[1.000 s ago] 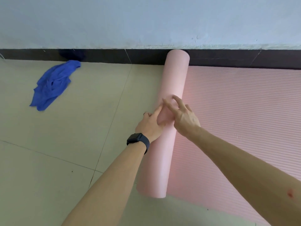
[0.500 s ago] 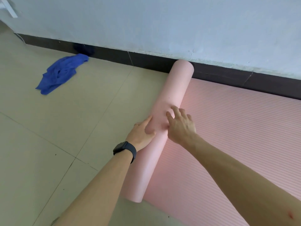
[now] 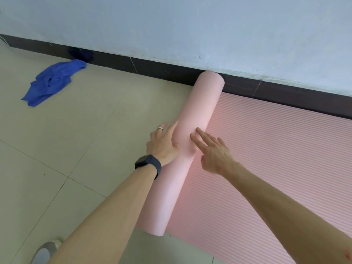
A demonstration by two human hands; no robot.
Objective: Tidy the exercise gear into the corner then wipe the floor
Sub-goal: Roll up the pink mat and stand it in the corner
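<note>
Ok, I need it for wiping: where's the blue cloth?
Head view, far left: the blue cloth lies crumpled on the floor by the dark skirting board.

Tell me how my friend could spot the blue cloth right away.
Look along the pale wall to the dark skirting board at its foot, then down onto the beige floor tiles at the far left. The blue cloth lies crumpled there, one end almost at the skirting. It is the only bright blue thing, well apart from the half-rolled pink exercise mat.
</note>
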